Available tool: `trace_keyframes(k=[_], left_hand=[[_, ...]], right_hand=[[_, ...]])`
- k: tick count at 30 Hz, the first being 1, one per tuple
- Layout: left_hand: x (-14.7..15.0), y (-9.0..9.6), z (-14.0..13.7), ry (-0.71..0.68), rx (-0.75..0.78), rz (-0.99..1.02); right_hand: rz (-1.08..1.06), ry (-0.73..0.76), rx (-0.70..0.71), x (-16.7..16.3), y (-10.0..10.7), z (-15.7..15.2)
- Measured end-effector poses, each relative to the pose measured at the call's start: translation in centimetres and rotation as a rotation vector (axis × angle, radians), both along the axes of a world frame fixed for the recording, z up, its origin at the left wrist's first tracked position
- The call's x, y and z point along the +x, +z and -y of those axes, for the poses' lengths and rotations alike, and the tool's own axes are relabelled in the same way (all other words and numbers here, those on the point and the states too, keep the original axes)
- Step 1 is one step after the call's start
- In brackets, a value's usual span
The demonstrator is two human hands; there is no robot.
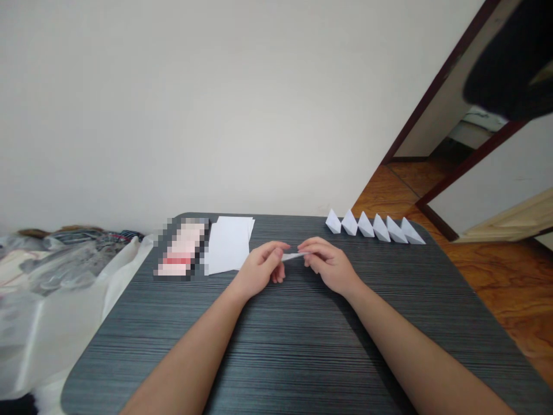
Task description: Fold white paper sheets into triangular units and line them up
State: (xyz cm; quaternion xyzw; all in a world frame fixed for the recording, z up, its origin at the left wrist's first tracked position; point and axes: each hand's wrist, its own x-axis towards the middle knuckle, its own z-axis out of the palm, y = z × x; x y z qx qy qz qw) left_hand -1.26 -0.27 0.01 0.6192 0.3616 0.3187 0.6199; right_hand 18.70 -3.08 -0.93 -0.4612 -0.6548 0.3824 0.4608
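Observation:
Between my two hands a small folded piece of white paper (293,256) is held just over the table, seen nearly edge-on. My left hand (263,266) pinches its left end between thumb and fingers. At the right end, the fingers and thumb of my right hand (330,264) close on it. Much of the paper is hidden by the fingers, so its folds cannot be made out. Left of my left hand lies a stack of white paper sheets (228,245). Several folded white paper shapes (365,225) with pointed tops stand in a row at the back right.
The dark wood-grain table (294,357) stands against a white wall (242,104). A blurred-out phone-like object (181,248) lies at the back left. Plastic bags and cloth (64,271) heap beyond the left edge. To the right are a wooden floor (510,276) and a doorway.

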Motion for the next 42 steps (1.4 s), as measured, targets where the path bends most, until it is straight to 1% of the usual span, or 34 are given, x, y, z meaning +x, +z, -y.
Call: trace_keyframes(k=[3, 7, 9, 14, 19, 23, 26, 30, 36, 42], left_hand=[[-0.2, -0.2, 0.0, 0.002, 0.050, -0.028], [-0.3, 0.2, 0.0, -0.003, 0.161, -0.116], [-0.2, 0.5, 0.1, -0.023, 0.186, -0.160], [0.1, 0.7, 0.2, -0.067, 0.124, -0.183], [0.0, 0.6, 0.2, -0.084, 0.115, -0.215], [0.1, 0.7, 0.2, -0.087, 0.101, -0.205], [0.2, 0.6, 0.3, -0.084, 0.088, -0.191], [0.2, 0.6, 0.3, -0.085, 0.073, -0.160], [0.0, 0.2, 0.1, -0.074, 0.036, -0.144], [0.0, -0.1, -0.1, -0.065, 0.008, -0.092]], right_hand=[[0.015, -0.053, -0.067, 0.0, 0.0, 0.0], [0.013, -0.020, -0.135, 0.0, -0.2, 0.1], [0.008, 0.000, -0.153, -0.1, -0.3, 0.1], [0.014, 0.030, -0.181, -0.1, -0.6, 0.1], [0.043, 0.049, -0.147, -0.1, -0.4, 0.1], [0.049, 0.069, -0.163, -0.2, -0.3, 0.1], [0.033, 0.068, -0.199, -0.2, -0.5, 0.1], [-0.041, 0.079, -0.222, -0.2, -1.0, 0.0], [-0.131, 0.095, -0.209, -0.3, -1.0, 0.1], [-0.083, 0.101, -0.177, 0.0, -0.9, 0.2]])
